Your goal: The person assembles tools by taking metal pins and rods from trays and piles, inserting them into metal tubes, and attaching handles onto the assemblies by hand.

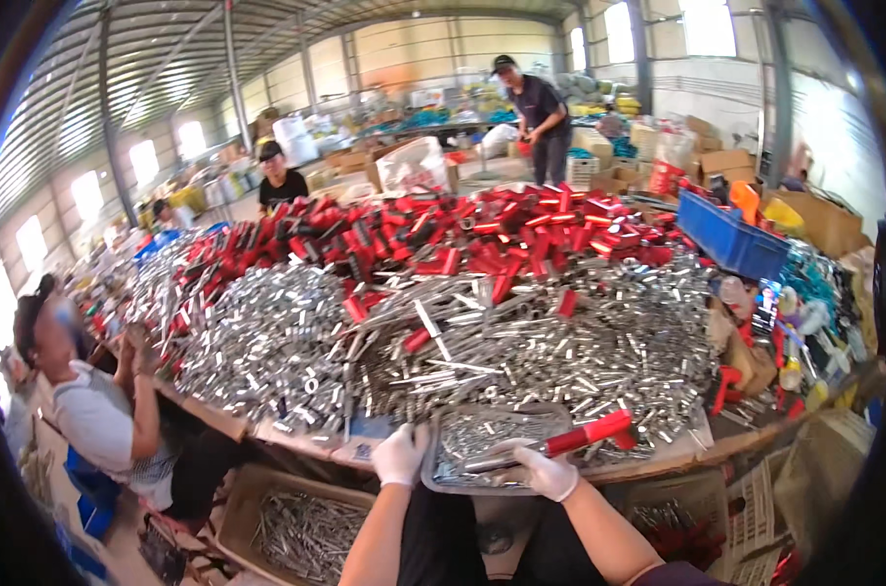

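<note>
Right hand [548, 473] holds red-handled tool [586, 433] over tray [447, 482]; left hand [401, 455] at its rim, grip unclear.

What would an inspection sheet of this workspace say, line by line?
Surface: broad, pale-edged table, mostly covered.
Things in hand: clear rectangular plastic tray containing small silver metal parts; long silver metal piece and red block-shaped piece; whether joined is unclear.
Clutter: silver metal heap, red plastic heap, blue rectangular plastic bin at right.
Grips: white-gloved left grip touches the tray's left edge; white-gloved right grip holds the silver piece.
Cables: nothing seen.
Surroundings: seated person in white top at left; standing person in dark clothes beyond the heaps.
</note>
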`<action>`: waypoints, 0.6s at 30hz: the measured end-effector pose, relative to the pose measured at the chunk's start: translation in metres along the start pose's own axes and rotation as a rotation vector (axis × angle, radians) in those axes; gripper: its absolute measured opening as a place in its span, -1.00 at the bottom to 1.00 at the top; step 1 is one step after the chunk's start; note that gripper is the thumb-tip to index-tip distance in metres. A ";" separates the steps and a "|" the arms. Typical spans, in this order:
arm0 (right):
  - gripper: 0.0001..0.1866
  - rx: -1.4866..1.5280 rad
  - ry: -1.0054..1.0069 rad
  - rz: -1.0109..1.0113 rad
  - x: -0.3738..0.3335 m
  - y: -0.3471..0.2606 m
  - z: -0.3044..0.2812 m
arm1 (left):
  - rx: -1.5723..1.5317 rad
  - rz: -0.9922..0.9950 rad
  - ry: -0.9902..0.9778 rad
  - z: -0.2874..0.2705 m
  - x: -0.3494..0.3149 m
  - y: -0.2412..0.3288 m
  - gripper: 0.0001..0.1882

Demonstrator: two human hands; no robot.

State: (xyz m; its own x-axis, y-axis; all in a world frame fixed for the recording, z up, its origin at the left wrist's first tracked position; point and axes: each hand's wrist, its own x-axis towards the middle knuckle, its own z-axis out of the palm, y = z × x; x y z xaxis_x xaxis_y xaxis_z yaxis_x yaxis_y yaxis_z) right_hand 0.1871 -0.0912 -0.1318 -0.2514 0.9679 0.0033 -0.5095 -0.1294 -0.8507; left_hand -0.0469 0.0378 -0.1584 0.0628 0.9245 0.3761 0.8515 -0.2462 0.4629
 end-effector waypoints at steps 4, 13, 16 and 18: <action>-0.62 -0.037 0.019 -0.021 -0.006 -0.006 0.003 | 0.002 0.045 0.044 0.006 0.002 0.003 -0.55; -0.61 -0.005 -0.009 -0.023 -0.005 -0.004 0.004 | -0.003 0.002 0.015 0.002 0.001 0.003 -0.57; -0.61 -0.004 -0.018 -0.038 -0.005 -0.003 0.006 | 0.002 0.026 0.035 0.005 0.001 -0.002 -0.56; -0.61 -0.017 -0.017 -0.037 -0.005 -0.005 0.007 | 0.011 0.049 0.053 0.006 0.000 -0.002 -0.55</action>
State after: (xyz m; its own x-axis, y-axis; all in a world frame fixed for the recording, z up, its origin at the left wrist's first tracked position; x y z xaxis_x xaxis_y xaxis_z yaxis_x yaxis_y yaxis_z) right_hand 0.1850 -0.0965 -0.1233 -0.2471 0.9680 0.0436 -0.5045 -0.0901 -0.8587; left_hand -0.0457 0.0402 -0.1640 0.0771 0.8948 0.4398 0.8536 -0.2871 0.4346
